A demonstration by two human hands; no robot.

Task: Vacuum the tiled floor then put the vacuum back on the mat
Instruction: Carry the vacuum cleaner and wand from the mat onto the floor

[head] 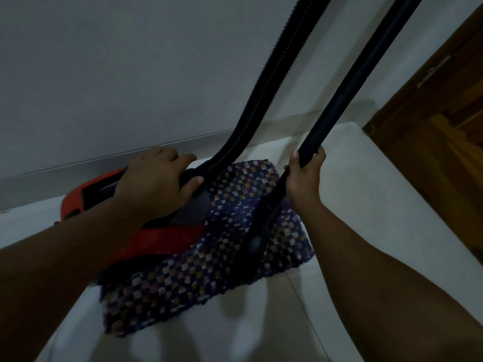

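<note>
A red and grey canister vacuum (162, 239) sits on the left part of a purple checked mat (209, 259) by the wall. My left hand (154, 186) grips the black handle on top of the vacuum, where the ribbed black hose (271, 74) joins the body. My right hand (304, 176) is closed around the black wand tube (366, 66), which slants up to the right. The wand's lower end (254, 244) rests over the mat's middle. The floor head is hidden.
Pale floor tiles (366, 205) surround the mat. A grey wall with a skirting strip (78, 163) runs behind it. A wooden door and frame (444, 113) stand at the right, close to the wand.
</note>
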